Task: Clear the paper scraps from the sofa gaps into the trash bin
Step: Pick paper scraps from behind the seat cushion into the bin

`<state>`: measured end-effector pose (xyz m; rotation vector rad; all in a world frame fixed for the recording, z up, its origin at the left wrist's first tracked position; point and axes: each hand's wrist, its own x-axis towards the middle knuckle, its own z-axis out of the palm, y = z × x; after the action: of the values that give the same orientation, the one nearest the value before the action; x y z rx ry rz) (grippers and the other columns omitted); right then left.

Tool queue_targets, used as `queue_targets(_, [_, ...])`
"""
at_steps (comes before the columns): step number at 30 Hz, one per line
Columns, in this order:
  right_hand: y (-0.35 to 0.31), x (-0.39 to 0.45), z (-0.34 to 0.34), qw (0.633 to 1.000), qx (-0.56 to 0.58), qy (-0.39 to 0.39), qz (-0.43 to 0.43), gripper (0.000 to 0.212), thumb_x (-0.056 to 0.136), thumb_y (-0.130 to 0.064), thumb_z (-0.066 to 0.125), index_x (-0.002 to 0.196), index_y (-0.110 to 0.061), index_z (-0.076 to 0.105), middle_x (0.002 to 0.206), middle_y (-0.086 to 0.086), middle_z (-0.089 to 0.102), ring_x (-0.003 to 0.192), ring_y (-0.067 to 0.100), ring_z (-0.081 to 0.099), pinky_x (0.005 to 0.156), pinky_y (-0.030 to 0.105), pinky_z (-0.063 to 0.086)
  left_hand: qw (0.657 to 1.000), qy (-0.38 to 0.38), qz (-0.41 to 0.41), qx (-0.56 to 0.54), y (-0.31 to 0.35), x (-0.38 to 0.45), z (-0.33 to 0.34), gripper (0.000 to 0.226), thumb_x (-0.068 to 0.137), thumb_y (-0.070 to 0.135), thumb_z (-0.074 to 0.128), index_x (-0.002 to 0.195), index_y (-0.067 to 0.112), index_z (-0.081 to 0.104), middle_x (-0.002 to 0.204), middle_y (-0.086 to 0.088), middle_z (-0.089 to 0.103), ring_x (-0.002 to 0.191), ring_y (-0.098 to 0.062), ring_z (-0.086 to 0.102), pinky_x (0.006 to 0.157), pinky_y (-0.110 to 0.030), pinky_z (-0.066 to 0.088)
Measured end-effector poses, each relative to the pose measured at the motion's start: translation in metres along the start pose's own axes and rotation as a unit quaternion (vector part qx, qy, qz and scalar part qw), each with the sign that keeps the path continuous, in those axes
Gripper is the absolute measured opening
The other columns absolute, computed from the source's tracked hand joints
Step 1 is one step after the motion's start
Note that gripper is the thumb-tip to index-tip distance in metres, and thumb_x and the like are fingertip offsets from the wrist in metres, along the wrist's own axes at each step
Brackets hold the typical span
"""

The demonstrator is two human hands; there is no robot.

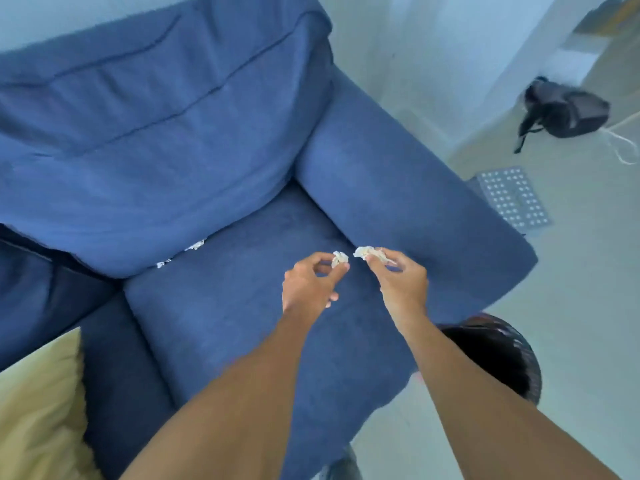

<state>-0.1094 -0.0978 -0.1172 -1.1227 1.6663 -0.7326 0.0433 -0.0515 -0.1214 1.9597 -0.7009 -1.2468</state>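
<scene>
I look down on a blue sofa [221, 323]. My left hand [308, 285] pinches a small crumpled white paper scrap [339, 258] above the seat cushion. My right hand [401, 282] holds another white scrap [369, 252] close beside it, near the right armrest [398, 188]. More white scraps [195, 245] poke out of the gap between the back cushion and the seat, with another bit [161, 264] further left. A dark trash bin [498, 358] stands on the floor at the sofa's right front corner, partly hidden by my right forearm.
A yellow cushion [38, 410] lies at the lower left on the sofa. On the pale floor to the right are a perforated grey mat [516, 200], a black backpack [564, 112] and a white cord [623, 147].
</scene>
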Motion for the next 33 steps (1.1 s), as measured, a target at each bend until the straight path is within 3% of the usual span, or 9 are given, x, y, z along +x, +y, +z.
queue_targets(3, [0.019, -0.035, -0.071, 0.998, 0.005, 0.053, 0.026, 0.007, 0.084, -0.044, 0.084, 0.089, -0.041, 0.080, 0.085, -0.037, 0.075, 0.085, -0.011, 0.070, 0.090, 0.045, 0.063, 0.996, -0.066, 0.035, 0.051, 0.015, -0.046, 0.045, 0.018, 0.087, 0.050, 0.081, 0.102, 0.040, 0.076, 0.097, 0.018, 0.076, 0.060, -0.018, 0.079, 0.064, -0.034, 0.067])
queue_targets(9, [0.077, -0.079, -0.194, 0.985, 0.010, 0.151, 0.086, 0.019, 0.087, -0.043, 0.083, 0.101, -0.030, 0.083, 0.095, -0.017, 0.079, 0.096, 0.013, 0.075, 0.096, 0.039, 0.059, 0.963, -0.189, 0.097, 0.168, 0.024, -0.104, 0.154, 0.025, 0.087, 0.059, 0.075, 0.104, 0.041, 0.075, 0.096, 0.017, 0.078, 0.057, -0.013, 0.077, 0.069, -0.039, 0.068])
queue_targets(14, [0.136, -0.068, -0.262, 0.972, 0.012, 0.174, 0.158, 0.031, 0.081, -0.050, 0.082, 0.109, -0.038, 0.077, 0.104, -0.014, 0.078, 0.107, 0.017, 0.073, 0.100, 0.048, 0.060, 0.933, -0.257, 0.106, 0.228, 0.016, -0.116, 0.250, 0.032, 0.089, 0.062, 0.070, 0.111, 0.039, 0.072, 0.093, 0.021, 0.079, 0.059, -0.008, 0.078, 0.078, -0.043, 0.068])
queue_targets(18, [0.186, -0.048, -0.295, 0.964, 0.016, 0.157, 0.212, 0.084, 0.067, -0.060, 0.079, 0.144, -0.030, 0.064, 0.131, -0.004, 0.069, 0.124, 0.024, 0.066, 0.106, 0.053, 0.056, 0.899, -0.270, 0.086, 0.335, -0.002, -0.106, 0.309, 0.081, 0.067, 0.086, 0.058, 0.136, 0.044, 0.063, 0.128, 0.018, 0.075, 0.102, -0.018, 0.079, 0.095, -0.047, 0.061])
queue_targets(21, [0.190, -0.042, -0.309, 0.959, 0.011, 0.168, 0.228, 0.072, 0.087, -0.040, 0.081, 0.152, -0.021, 0.057, 0.137, -0.001, 0.065, 0.129, 0.026, 0.063, 0.113, 0.051, 0.051, 0.885, -0.282, 0.056, 0.366, -0.013, -0.096, 0.331, 0.110, 0.055, 0.092, 0.056, 0.153, 0.043, 0.049, 0.149, 0.008, 0.062, 0.118, -0.025, 0.074, 0.102, -0.047, 0.058])
queue_targets(23, [0.192, -0.037, -0.313, 0.956, 0.005, 0.179, 0.230, 0.056, 0.096, -0.030, 0.076, 0.149, -0.019, 0.060, 0.134, 0.001, 0.067, 0.127, 0.026, 0.064, 0.114, 0.050, 0.050, 0.891, -0.284, 0.056, 0.351, -0.009, -0.094, 0.329, 0.100, 0.067, 0.085, 0.064, 0.155, 0.039, 0.048, 0.152, 0.007, 0.061, 0.116, -0.023, 0.075, 0.100, -0.046, 0.060])
queue_targets(27, [0.173, -0.030, -0.299, 0.966, 0.004, 0.165, 0.199, 0.037, 0.093, -0.036, 0.073, 0.129, -0.029, 0.074, 0.119, -0.004, 0.077, 0.115, 0.026, 0.071, 0.107, 0.054, 0.055, 0.924, -0.293, 0.034, 0.245, 0.003, -0.096, 0.298, 0.052, 0.093, 0.061, 0.067, 0.139, 0.036, 0.065, 0.131, 0.012, 0.073, 0.074, -0.011, 0.081, 0.067, -0.033, 0.068])
queue_targets(30, [0.134, -0.034, -0.268, 0.978, 0.009, 0.152, 0.145, 0.020, 0.093, -0.036, 0.071, 0.112, -0.036, 0.079, 0.112, -0.006, 0.080, 0.102, 0.019, 0.075, 0.101, 0.046, 0.059, 0.941, -0.254, 0.034, 0.223, 0.012, -0.101, 0.253, 0.027, 0.096, 0.056, 0.061, 0.108, 0.036, 0.076, 0.105, 0.014, 0.080, 0.071, -0.014, 0.081, 0.072, -0.040, 0.070])
queue_targets(33, [0.094, -0.047, -0.222, 0.989, 0.001, 0.118, 0.094, 0.014, 0.093, -0.033, 0.071, 0.104, -0.037, 0.079, 0.104, -0.008, 0.080, 0.094, 0.016, 0.075, 0.095, 0.044, 0.061, 0.958, -0.205, 0.032, 0.199, 0.018, -0.104, 0.184, 0.028, 0.095, 0.056, 0.056, 0.091, 0.034, 0.073, 0.089, 0.015, 0.080, 0.072, -0.018, 0.080, 0.078, -0.045, 0.068])
